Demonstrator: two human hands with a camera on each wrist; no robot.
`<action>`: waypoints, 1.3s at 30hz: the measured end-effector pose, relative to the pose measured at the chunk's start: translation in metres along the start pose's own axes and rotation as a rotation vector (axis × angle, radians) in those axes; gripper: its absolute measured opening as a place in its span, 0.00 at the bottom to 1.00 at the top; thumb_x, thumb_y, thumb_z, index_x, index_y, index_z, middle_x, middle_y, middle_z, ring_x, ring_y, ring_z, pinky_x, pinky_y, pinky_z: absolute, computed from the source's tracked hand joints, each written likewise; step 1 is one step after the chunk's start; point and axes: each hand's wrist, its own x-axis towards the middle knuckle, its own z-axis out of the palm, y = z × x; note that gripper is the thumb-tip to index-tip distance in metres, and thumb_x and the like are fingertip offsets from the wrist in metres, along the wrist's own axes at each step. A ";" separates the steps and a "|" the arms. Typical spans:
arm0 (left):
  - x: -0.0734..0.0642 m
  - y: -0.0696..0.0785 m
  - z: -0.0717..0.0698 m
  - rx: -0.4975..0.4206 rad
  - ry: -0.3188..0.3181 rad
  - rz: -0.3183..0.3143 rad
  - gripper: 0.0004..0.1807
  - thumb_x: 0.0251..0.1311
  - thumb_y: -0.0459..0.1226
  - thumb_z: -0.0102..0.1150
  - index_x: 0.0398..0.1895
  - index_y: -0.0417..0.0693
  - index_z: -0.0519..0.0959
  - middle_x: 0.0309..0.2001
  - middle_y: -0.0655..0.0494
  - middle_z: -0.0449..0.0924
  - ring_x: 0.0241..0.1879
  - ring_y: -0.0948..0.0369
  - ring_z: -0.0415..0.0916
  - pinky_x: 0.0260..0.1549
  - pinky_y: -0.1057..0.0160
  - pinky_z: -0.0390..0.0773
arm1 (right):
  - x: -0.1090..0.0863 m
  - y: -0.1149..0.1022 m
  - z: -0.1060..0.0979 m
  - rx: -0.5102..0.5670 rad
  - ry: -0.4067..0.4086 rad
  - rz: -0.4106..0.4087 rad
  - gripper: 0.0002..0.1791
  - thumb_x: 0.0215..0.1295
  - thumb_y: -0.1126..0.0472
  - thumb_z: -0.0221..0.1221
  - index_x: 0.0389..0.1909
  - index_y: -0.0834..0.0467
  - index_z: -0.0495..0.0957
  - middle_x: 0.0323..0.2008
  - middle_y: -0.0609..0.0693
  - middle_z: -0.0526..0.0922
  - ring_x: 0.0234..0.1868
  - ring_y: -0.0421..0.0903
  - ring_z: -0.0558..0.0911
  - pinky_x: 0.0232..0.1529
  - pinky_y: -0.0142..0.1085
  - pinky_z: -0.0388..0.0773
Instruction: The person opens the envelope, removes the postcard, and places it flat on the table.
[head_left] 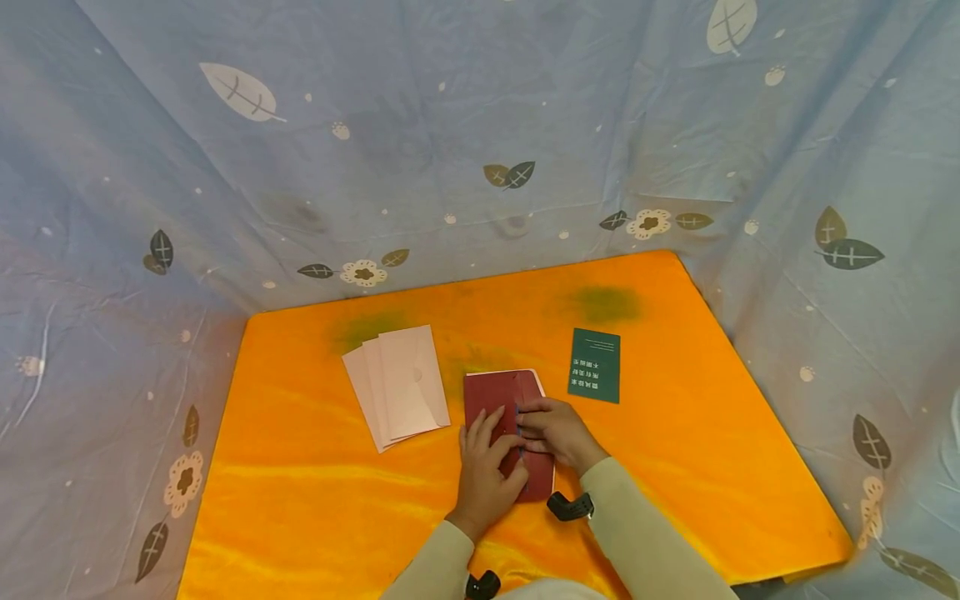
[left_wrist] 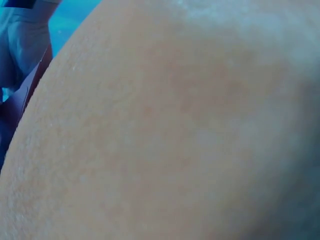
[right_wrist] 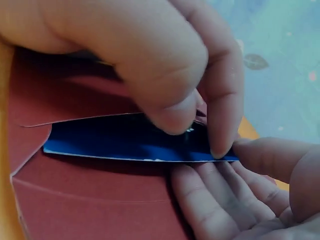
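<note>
A red envelope (head_left: pixel 489 390) lies on the orange cloth (head_left: pixel 292 508) that covers the desk, just in front of the person, with its flap folded out to the right. A pale edge shows from under it along its far and right sides. In its opening sits a blue card (right_wrist: pixel 107 142), its white-lined edge facing out.

The left hand (head_left: pixel 483 475) rests on the envelope's body, its fingers spread, with the tips bent down onto the card at the opening. The right hand (head_left: pixel 566 433) comes over the flap from the right and pinches the card's edge near its far end, thumb on one side and fingers under the other. The two hands are close together, nearly touching. Skin fills most of the left wrist view, so that view does not show how the left fingers lie.

Left of the red envelope, apart from it, three pink envelopes (head_left: pixel 411 392) overlap in a fan, the top one with a round mark at its flap. To the right lies a green card (head_left: pixel 596 348) with white writing. A blue-grey curtain (head_left: pixel 420 108) printed with leaves and flowers hangs around the desk.
</note>
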 end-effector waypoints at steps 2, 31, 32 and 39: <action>0.000 0.000 0.000 0.005 -0.003 -0.007 0.11 0.61 0.39 0.67 0.47 0.55 0.88 0.77 0.46 0.71 0.78 0.38 0.60 0.68 0.18 0.48 | 0.001 0.001 0.001 0.004 0.007 0.004 0.19 0.78 0.66 0.63 0.63 0.72 0.79 0.48 0.62 0.88 0.40 0.51 0.90 0.42 0.45 0.89; 0.000 -0.001 0.000 -0.007 0.004 -0.001 0.11 0.60 0.38 0.68 0.46 0.55 0.88 0.76 0.45 0.72 0.78 0.38 0.61 0.68 0.17 0.47 | -0.002 0.008 0.002 -0.039 0.046 -0.055 0.16 0.74 0.69 0.63 0.60 0.68 0.82 0.45 0.59 0.89 0.36 0.50 0.90 0.37 0.42 0.89; 0.000 -0.001 0.001 -0.005 0.006 0.000 0.11 0.60 0.38 0.68 0.46 0.55 0.88 0.76 0.45 0.72 0.77 0.38 0.61 0.68 0.17 0.47 | -0.002 0.009 0.002 -0.039 0.045 -0.057 0.16 0.74 0.69 0.63 0.60 0.68 0.82 0.45 0.58 0.89 0.36 0.50 0.90 0.37 0.42 0.89; 0.000 -0.003 0.003 0.009 0.017 0.008 0.11 0.60 0.39 0.68 0.46 0.55 0.88 0.76 0.45 0.73 0.77 0.38 0.62 0.67 0.17 0.49 | -0.003 0.011 0.001 -0.023 0.036 -0.076 0.15 0.75 0.69 0.63 0.59 0.69 0.81 0.45 0.59 0.89 0.35 0.50 0.89 0.35 0.41 0.89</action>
